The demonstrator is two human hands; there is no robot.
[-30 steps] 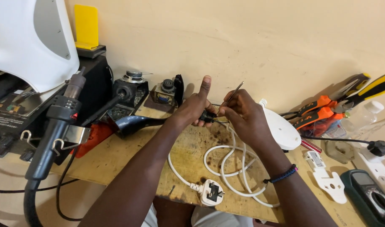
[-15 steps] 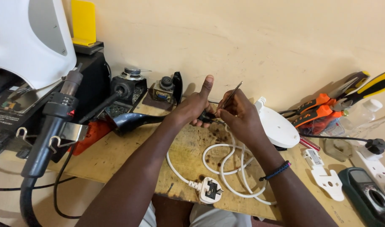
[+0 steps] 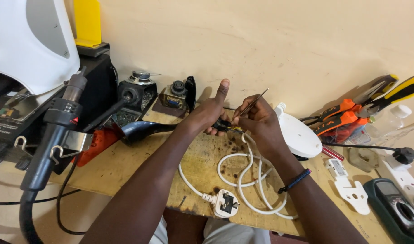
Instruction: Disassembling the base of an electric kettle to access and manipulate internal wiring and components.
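While both hands meet above the middle of the wooden counter (image 3: 125, 167), the head view shows the left hand (image 3: 210, 115) closed in a grip on a small dark part (image 3: 224, 125) at the end of the white cable (image 3: 243, 180), its thumb pointing straight up. The right hand (image 3: 260, 121) is just beside it, touching it, fingers pinched shut on a thin metal tool (image 3: 252, 103) that slants up toward the wall. The cable drops from the hands into loose loops on the counter and ends in a white plug (image 3: 225, 202) near the front edge.

Against the pictures from a moment ago, hands, tool and cable keep almost the same pose; only the view has shifted slightly, and the thumb stays raised.

To the left, a black hot-air gun (image 3: 51, 135) hangs in a metal holder in front of dark equipment, well apart from the hands. Behind the right hand lies a white round cover (image 3: 299, 135), partly hidden by it. Further right are orange-handled pliers (image 3: 340, 117), a white plastic bracket (image 3: 349, 190) and a green multimeter (image 3: 394, 205) at the corner. What exactly the dark part is cannot be told, as the fingers cover it.
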